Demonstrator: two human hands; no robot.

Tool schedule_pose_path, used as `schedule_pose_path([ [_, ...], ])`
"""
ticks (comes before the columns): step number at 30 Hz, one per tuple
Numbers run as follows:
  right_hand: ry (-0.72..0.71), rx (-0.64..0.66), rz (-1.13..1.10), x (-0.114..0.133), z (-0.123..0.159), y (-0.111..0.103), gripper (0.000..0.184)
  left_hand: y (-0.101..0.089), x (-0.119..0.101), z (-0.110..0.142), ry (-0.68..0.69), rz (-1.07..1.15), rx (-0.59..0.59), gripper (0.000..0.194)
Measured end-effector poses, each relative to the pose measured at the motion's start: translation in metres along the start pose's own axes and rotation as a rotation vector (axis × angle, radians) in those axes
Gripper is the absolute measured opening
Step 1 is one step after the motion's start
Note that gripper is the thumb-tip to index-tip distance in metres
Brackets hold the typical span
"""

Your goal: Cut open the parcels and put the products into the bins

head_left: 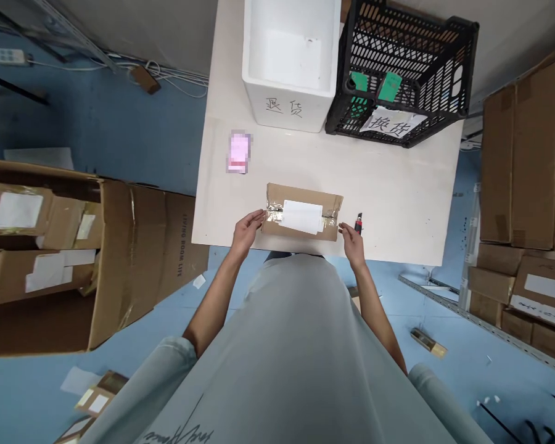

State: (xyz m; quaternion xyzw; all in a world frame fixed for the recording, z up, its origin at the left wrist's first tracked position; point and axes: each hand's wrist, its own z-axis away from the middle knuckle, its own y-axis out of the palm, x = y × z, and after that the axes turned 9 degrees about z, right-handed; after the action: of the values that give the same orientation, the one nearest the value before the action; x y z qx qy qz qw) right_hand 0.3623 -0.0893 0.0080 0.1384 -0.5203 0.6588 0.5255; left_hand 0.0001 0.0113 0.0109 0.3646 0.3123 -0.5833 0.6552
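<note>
A flat brown cardboard box (277, 230) lies near the front edge of the table, with clear tape at both ends and a white label (301, 217) on top. My left hand (247, 233) holds the box's left end, fingertips and thumb against its edge. At the right end, my right hand (353, 243) grips the edge between thumb and fingers. A red and black utility knife (358, 224) rests on the table just beyond my right hand. The undersides of the box and of my fingertips are hidden.
On the white table (398, 203) stand a white bin (289, 111) and a black plastic crate (402, 74), both with handwritten marks. A blurred pink item (238, 152) lies left. A large open carton (143, 246) holding boxes stands left; stacked cartons (522, 166) are at right.
</note>
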Motion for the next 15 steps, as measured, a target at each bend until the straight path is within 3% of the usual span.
schedule_pose_path([
  [4, 0.081, 0.004, 0.025, -0.031, 0.002, 0.006, 0.064, -0.016, 0.032, -0.007, -0.04, -0.141, 0.026, 0.061],
  [8, 0.066, 0.036, 0.001, -0.039, 0.007, 0.032, 0.061, -0.022, 0.056, -0.016, -0.067, -0.256, 0.074, 0.073],
  [12, 0.052, 0.011, -0.018, -0.032, 0.013, 0.049, 0.056, -0.023, 0.055, -0.021, 0.001, -0.355, 0.129, 0.059],
  [15, 0.037, -0.037, -0.014, -0.022, 0.018, 0.047, 0.05, -0.025, 0.041, -0.02, 0.07, -0.373, 0.182, 0.045],
])
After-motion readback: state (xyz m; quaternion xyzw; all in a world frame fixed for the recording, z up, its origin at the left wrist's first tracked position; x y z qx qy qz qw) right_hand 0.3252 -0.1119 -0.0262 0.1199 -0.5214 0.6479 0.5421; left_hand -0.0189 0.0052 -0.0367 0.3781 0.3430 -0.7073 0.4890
